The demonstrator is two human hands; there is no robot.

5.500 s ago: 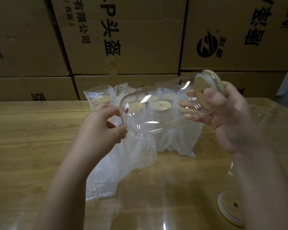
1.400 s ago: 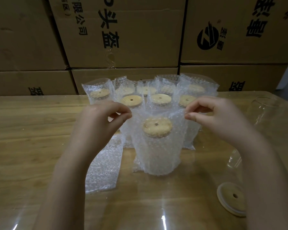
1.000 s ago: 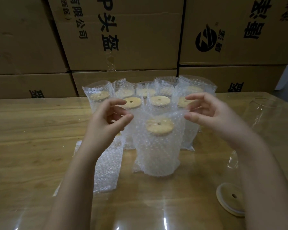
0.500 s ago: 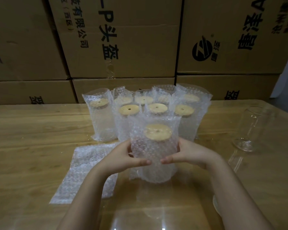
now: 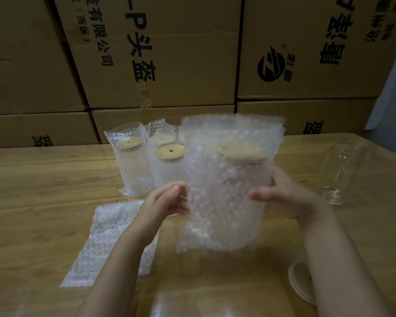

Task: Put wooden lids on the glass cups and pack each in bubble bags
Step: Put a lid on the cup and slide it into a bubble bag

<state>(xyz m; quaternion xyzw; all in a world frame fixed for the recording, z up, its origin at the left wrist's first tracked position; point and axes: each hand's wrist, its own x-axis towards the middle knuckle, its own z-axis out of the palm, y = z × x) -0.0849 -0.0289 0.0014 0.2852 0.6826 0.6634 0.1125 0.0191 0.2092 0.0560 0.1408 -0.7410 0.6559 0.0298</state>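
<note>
While the left hand [image 5: 167, 200] and right hand [image 5: 284, 197] grip its sides, the bagged cup [image 5: 226, 191] hangs above the table [image 5: 32, 191], probably bound for the packed row [image 5: 133, 161] behind; a bare glass cup [image 5: 338, 172] and loose lid [image 5: 298, 282] wait rightward.

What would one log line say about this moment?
stage: bagging | left hand: grips bagged cup | right hand: grips bagged cup | waiting: bare glass cup, loose wooden lid, flat bubble bags
</note>
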